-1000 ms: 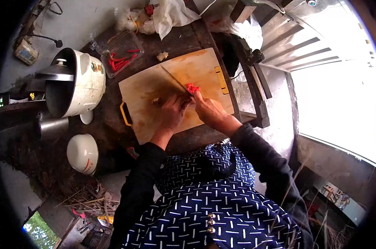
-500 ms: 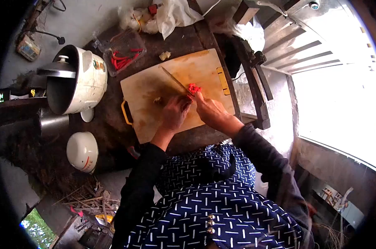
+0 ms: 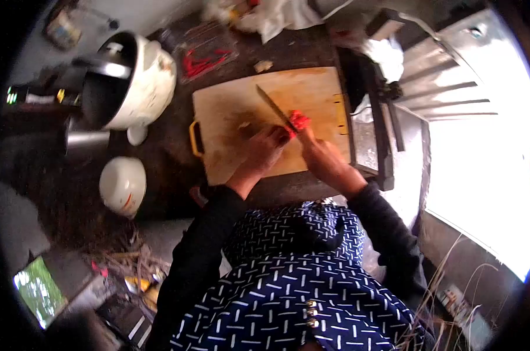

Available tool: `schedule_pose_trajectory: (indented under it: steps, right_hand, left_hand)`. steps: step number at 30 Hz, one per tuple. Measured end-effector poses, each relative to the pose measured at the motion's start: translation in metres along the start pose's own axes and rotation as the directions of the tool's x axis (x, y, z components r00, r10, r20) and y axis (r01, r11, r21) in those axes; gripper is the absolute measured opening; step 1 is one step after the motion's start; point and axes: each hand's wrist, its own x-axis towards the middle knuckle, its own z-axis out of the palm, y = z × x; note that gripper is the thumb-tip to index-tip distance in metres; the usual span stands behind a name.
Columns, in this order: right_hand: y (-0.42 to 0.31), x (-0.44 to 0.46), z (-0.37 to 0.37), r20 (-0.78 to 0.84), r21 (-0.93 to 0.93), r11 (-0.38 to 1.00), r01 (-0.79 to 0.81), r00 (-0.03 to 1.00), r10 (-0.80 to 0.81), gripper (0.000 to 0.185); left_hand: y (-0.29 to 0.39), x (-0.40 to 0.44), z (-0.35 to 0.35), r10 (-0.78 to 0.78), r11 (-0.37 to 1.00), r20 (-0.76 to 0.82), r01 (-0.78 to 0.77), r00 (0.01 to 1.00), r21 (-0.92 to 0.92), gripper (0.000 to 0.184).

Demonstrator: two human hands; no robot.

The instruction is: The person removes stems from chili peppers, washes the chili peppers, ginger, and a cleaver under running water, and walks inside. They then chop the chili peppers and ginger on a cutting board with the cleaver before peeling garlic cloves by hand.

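My right hand (image 3: 326,162) is wrapped round the handle of a kitchen knife (image 3: 271,104), whose blade points up and left across the cutting board (image 3: 221,117). Bunched fingers of my left hand (image 3: 265,151) press red chili peppers (image 3: 290,133) against the board, just left of the blade; their number is hidden. Chopped red chili (image 3: 300,119) lies in a small heap on the knife's right side. A small pale scrap (image 3: 243,125) rests on the board, left of my hands.
Behind the board are a clear plastic box (image 3: 233,54) holding red chilies and a pale lump (image 3: 263,66). To the left stand a large pot (image 3: 159,82) with a tilted lid and a white enamel bowl (image 3: 123,184). White plastic bags (image 3: 282,17) lie at the back.
The view has shifted, so the board and both hands appear farther right. The knife and hands keep nearly the same place on the board.
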Motion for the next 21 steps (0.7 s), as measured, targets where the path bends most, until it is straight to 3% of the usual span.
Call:
schedule_pose_trajectory:
  steps: [1,5,7,9,11,13,14,15,17,21]
  right_hand:
    - [-0.002,-0.005,-0.004,0.014,-0.001,1.000,0.030,0.999,-0.030,0.031]
    - [0.007,0.008,0.018,0.023,-0.070,0.995,0.068,0.998,-0.066,0.030]
    - [0.002,0.018,0.026,-0.113,-0.031,0.993,0.115,0.987,-0.118,0.027]
    - [-0.002,0.023,0.026,-0.105,-0.049,0.996,0.070,0.992,-0.075,0.025]
    - [0.016,0.020,0.030,-0.115,0.079,0.997,0.014,0.993,-0.004,0.024]
    - [0.017,0.017,0.019,-0.168,0.083,0.996,-0.011,0.985,0.024,0.023]
    - [0.019,0.012,0.017,-0.143,0.036,0.998,0.050,0.989,-0.044,0.023]
    - [0.013,0.002,0.011,-0.101,-0.002,0.995,0.104,0.989,-0.104,0.023]
    - [0.005,-0.009,0.004,-0.019,-0.025,0.999,0.047,0.999,-0.048,0.022]
    - [-0.003,-0.006,0.023,0.030,-0.002,1.000,0.001,1.000,-0.001,0.028]
  left_hand:
    - [-0.003,-0.002,0.006,0.132,0.990,-0.024,-0.130,0.991,0.063,0.021]
    - [-0.003,-0.003,0.015,-0.039,0.997,-0.118,0.030,0.992,-0.072,0.019]
    - [0.003,-0.007,0.011,-0.127,0.983,-0.089,0.114,0.988,-0.142,0.012]
    - [-0.004,-0.006,0.010,-0.084,0.988,-0.124,0.067,0.989,-0.140,0.013]
    - [0.008,-0.003,0.018,-0.015,0.978,-0.140,-0.014,0.990,-0.208,0.013]
    - [0.011,-0.002,0.008,-0.063,0.979,-0.157,0.031,0.985,-0.202,0.014]
    - [0.008,-0.009,0.013,-0.193,0.946,-0.017,0.181,0.981,-0.269,0.015]
    - [0.010,-0.014,0.013,-0.195,0.939,0.005,0.188,0.981,-0.288,0.015]
    - [0.003,-0.008,0.009,-0.011,0.997,-0.062,0.007,0.998,-0.072,0.016]
    - [-0.001,-0.015,0.012,-0.090,0.981,-0.088,0.073,0.992,-0.178,0.019]
